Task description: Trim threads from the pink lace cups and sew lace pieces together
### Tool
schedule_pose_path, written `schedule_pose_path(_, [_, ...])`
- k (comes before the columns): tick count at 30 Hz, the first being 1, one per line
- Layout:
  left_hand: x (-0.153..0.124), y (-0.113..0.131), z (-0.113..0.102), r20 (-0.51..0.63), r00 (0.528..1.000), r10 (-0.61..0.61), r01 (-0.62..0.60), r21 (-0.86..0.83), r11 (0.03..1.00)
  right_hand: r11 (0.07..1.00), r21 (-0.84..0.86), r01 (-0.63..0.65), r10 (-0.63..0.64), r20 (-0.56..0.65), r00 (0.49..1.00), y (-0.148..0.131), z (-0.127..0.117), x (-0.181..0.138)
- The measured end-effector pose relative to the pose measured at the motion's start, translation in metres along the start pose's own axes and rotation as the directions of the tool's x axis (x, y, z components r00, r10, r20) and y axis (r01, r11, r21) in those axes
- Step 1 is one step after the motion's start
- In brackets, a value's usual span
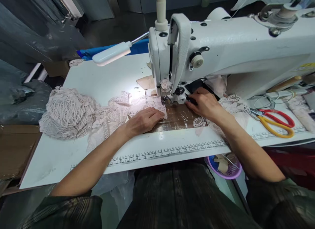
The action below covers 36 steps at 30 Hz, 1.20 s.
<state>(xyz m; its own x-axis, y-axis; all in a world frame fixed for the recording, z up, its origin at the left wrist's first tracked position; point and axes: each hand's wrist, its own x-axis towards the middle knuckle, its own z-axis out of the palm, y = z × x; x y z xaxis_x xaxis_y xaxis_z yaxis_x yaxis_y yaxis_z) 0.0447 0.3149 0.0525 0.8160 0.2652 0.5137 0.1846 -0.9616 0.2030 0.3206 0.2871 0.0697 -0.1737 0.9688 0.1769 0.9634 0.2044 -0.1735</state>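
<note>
My left hand (145, 120) lies flat on the end of a pale pink lace strip (147, 103), its fingers stretched out toward the needle area. The lace end rests just left of the presser foot (167, 100) of a white sewing machine (182, 51). To the right of the foot, my right hand (205, 104) is closed, thumb and forefinger around a small dark thing (190, 100) whose kind I cannot make out. Under both hands is a brown, shiny bed plate (176, 117). More lace (232, 105) lies beneath and beyond my right wrist.
A large lace bundle (70, 112) sits on the white table (86, 71) at left. Scissors (278, 120) with red and yellow handles lie at right. A lamp (113, 53) hangs over the back. Below the front edge stands a purple basket (235, 173) with scraps.
</note>
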Motion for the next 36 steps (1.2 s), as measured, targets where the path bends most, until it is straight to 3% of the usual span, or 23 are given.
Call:
schedule_pose_path(3, [0.0, 0.0, -0.001, -0.046, 0.98, -0.192, 0.179, -0.196, 0.964, 0.991, -0.136, 0.011, 0.0, 0.079, 0.997, -0.006, 0.0, 0.0])
schedule_pose_path(6, [0.001, 0.003, -0.005, -0.022, 0.906, -0.422, 0.389, -0.348, 0.853, 0.989, -0.146, -0.029, 0.035, 0.036, 0.999, -0.009, 0.0, 0.0])
schedule_pose_path(10, [0.004, 0.008, -0.007, 0.047, 0.761, -0.647, 0.599, -0.433, 0.673, 0.992, 0.121, -0.037, 0.051, -0.117, 0.992, -0.011, -0.007, -0.008])
schedule_pose_path(12, [0.004, 0.008, -0.005, 0.052, 0.704, -0.708, 0.636, -0.49, 0.596, 0.936, 0.35, -0.048, 0.078, -0.071, 0.994, -0.016, -0.01, -0.018])
schedule_pose_path(14, [0.005, 0.008, -0.003, 0.056, 0.665, -0.745, 0.638, -0.561, 0.527, 0.839, 0.533, -0.109, 0.068, 0.097, 0.993, -0.024, -0.011, -0.028])
schedule_pose_path(16, [0.005, 0.008, -0.002, 0.079, 0.638, -0.766, 0.627, -0.631, 0.456, 0.792, 0.598, -0.124, 0.009, 0.192, 0.981, -0.033, -0.009, -0.033])
schedule_pose_path(22, [0.008, 0.011, -0.007, 0.206, 0.605, -0.769, 0.604, -0.749, 0.274, 0.937, 0.345, 0.056, -0.095, 0.098, 0.991, -0.053, 0.002, -0.015])
schedule_pose_path(28, [0.01, 0.01, -0.01, 0.226, 0.583, -0.781, 0.628, -0.735, 0.256, 0.979, 0.164, 0.124, -0.143, 0.112, 0.983, -0.066, 0.006, 0.001])
schedule_pose_path(36, [0.01, 0.008, -0.009, 0.234, 0.572, -0.786, 0.643, -0.723, 0.253, 0.986, 0.111, 0.127, -0.144, 0.16, 0.977, -0.073, 0.01, 0.008])
